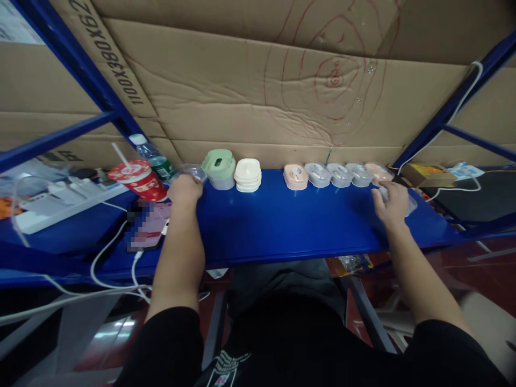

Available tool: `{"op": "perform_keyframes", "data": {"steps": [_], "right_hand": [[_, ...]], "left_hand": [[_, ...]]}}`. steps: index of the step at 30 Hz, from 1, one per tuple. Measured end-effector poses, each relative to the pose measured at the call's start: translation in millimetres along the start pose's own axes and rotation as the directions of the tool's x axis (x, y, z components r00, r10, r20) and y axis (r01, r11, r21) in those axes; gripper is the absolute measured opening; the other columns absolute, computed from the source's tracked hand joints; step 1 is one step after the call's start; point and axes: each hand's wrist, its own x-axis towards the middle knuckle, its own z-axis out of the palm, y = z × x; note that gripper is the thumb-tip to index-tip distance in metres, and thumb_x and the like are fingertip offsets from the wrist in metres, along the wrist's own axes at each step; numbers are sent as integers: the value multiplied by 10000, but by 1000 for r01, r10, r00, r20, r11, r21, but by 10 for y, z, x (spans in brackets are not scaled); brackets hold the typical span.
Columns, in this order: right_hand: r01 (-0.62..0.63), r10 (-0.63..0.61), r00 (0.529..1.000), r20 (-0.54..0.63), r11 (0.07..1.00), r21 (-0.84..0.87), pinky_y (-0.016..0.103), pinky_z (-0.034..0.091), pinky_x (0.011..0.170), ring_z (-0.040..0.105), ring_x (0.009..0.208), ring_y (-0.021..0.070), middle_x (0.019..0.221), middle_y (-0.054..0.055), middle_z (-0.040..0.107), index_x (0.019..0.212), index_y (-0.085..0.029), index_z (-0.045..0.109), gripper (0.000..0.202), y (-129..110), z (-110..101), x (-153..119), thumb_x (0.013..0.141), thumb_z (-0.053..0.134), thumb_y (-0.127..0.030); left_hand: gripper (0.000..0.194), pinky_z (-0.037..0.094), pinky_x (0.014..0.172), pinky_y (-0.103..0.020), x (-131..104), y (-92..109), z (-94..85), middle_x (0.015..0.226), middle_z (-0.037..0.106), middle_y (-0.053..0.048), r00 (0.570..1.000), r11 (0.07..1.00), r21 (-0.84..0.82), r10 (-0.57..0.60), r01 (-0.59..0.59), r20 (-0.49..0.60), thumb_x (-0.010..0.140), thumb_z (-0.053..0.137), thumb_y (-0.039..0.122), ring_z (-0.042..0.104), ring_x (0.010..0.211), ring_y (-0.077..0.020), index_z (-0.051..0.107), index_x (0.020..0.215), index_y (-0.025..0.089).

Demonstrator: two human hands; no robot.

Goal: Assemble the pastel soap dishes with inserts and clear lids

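My left hand (185,188) is closed at the near edge of a clear plastic container (194,172), with most of its fingertips hidden. Right of it stands a stack of green containers (220,169), and beside that a stack of cream ones (248,174). On the far right, my right hand (392,203) bends over another clear plastic container (410,205), its thumb on the left side and some fingers out of sight. Behind that hand runs a row of small lidded boxes: a peach one (296,177), several grey ones (339,175) and another peach one (378,173).
A blue shelf (282,226) carries everything. Left are a red cup with a straw (137,177), a water bottle (155,158), a phone (151,228) on a white cable and a power strip (68,201). A small cardboard box (429,174) lies right; cardboard (221,80) backs the shelf.
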Motion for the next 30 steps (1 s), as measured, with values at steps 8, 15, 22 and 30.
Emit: {"op": "perform_keyframes", "data": {"steps": [8,15,22,30], "right_hand": [[203,-269,949,164,919,337,580,510,1099,700,1197,363,1217,154,779,1116,-249,783,346,-1200,351,313,1019,599,-526],[341,-537,819,202,739,581,561,494,1141,680,1234,348,1278,138,768,1211,-239,787,364,-2280,746,505,1062,578,-496],[299,-518,742,426,824,482,552,478,1182,574,1396,388,1554,218,608,1547,-90,595,546,-3163,1360,565,1083,573,-378],[246,-448,784,429,860,448,555,481,1161,570,1406,367,1499,162,671,1186,-173,796,229,-3306,1723,724,1067,607,-227]], "left_hand": [[272,547,981,-611,-123,142,-105,1248,755,-262,984,997,20,-67,71,-162,974,584,298,700,1210,-460,785,1098,162],[245,498,1095,-552,-249,260,-219,1312,732,-180,930,988,-142,-3,-53,-367,1016,571,310,659,1265,-389,700,1190,195],[204,486,1121,-539,-206,224,-106,1295,727,-163,934,986,-142,36,-92,-355,1037,586,317,649,1255,-366,685,1152,181],[184,514,1101,-447,-201,312,76,1296,718,-151,863,927,-105,289,-361,-414,1020,607,291,673,1264,-325,693,1156,202]]}}
